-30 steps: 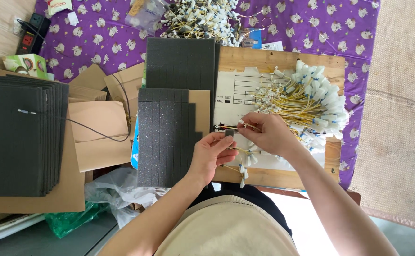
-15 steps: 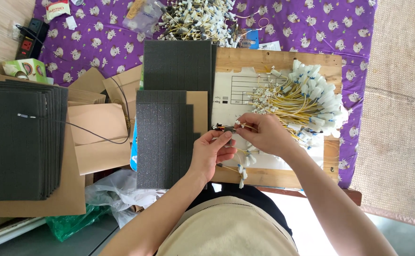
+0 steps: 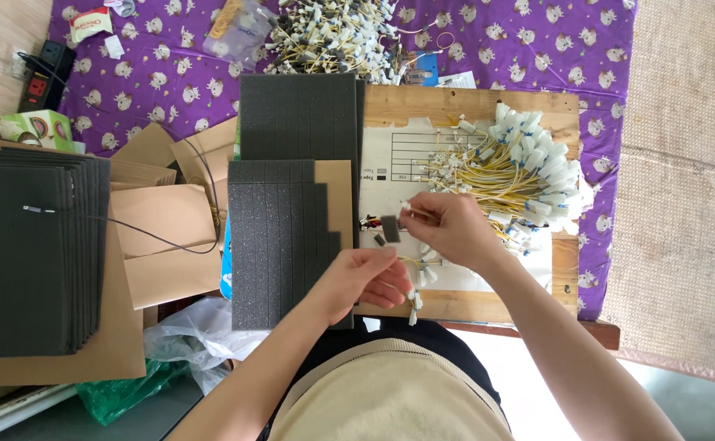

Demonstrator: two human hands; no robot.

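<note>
Hands | right hand (image 3: 447, 229) pinches small grey foam piece (image 3: 390, 229); left hand (image 3: 366, 278) grips yellow wire (image 3: 410, 265)

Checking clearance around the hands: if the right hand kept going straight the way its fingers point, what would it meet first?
The right hand points leftward, holding a yellow cable. First in line is likely the small grey foam piece, then the slit foam sheet; depth is unclear.

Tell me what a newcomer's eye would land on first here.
Probably the fan of yellow wires with white connectors on the wooden board, right of centre. Next, the dark foam sheets beside it and the purple patterned cloth behind. At centre, the right hand pinches a wire above the left hand.
</note>
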